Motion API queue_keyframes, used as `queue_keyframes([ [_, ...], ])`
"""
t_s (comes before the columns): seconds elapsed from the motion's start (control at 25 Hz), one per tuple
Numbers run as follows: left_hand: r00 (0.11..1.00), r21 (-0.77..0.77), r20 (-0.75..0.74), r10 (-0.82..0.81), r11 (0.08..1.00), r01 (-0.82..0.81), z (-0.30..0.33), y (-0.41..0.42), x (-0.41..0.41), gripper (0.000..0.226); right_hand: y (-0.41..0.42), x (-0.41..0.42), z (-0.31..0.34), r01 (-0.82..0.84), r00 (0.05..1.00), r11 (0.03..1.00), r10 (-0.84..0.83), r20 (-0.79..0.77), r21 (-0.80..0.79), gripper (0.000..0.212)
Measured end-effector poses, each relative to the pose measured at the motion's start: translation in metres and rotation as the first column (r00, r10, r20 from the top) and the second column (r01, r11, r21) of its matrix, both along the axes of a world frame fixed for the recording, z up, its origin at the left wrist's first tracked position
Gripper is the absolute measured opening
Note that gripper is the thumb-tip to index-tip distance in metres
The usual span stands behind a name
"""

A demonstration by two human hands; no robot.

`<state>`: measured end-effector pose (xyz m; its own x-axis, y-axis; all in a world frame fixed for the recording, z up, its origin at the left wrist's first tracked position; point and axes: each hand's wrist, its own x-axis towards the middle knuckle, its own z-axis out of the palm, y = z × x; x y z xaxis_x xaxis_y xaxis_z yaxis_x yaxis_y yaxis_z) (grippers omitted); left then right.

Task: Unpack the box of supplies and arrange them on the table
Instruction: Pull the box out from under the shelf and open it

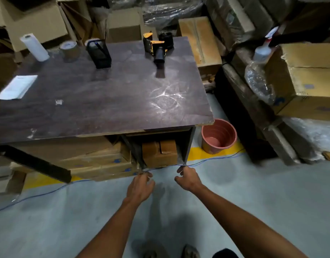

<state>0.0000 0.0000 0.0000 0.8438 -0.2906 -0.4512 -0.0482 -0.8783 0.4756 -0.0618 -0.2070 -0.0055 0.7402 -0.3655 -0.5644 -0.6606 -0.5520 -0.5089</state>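
A dark wooden table carries a white paper roll, a brown tape roll, a black mesh holder, a yellow and black tape dispenser and a white booklet. Under the table's right end sits a cardboard box. My left hand and my right hand reach low in front of the table, fingers loosely curled, holding nothing that I can make out. A thin blue cable runs along the floor just past the fingertips.
A pink bucket stands on the floor right of the table. Stacked cardboard boxes and wrapped pallets line the right side and the back. More flat boxes lie under the table. My feet show at the bottom edge.
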Motion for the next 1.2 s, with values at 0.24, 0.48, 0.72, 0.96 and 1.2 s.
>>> queue_keyframes([
  [0.24,0.998,-0.056,-0.06,0.026,0.998,-0.029,-0.103,-0.005,0.026,0.039,-0.025,0.033,-0.105,0.065,0.997,0.998,-0.064,0.038,-0.017,0.038],
  [0.48,0.995,-0.119,0.09,0.043,0.992,-0.032,-0.233,0.0,0.085,0.061,-0.033,0.085,-0.243,0.051,0.974,0.996,-0.033,0.226,-0.071,0.034],
  [0.72,0.949,-0.271,0.307,0.07,0.962,0.017,-0.303,-0.021,0.126,0.049,-0.037,0.132,-0.321,0.18,0.868,0.982,-0.134,0.478,-0.051,0.051],
  [0.96,0.962,-0.248,0.24,0.131,0.966,-0.07,-0.338,-0.033,0.143,0.049,-0.036,0.157,-0.36,0.143,0.834,0.99,-0.115,0.539,-0.011,0.056],
  [1.2,0.973,-0.384,0.061,0.222,0.905,-0.182,-0.338,-0.036,0.151,0.049,-0.035,0.162,-0.362,0.18,0.805,0.983,-0.165,0.569,0.03,0.05],
])
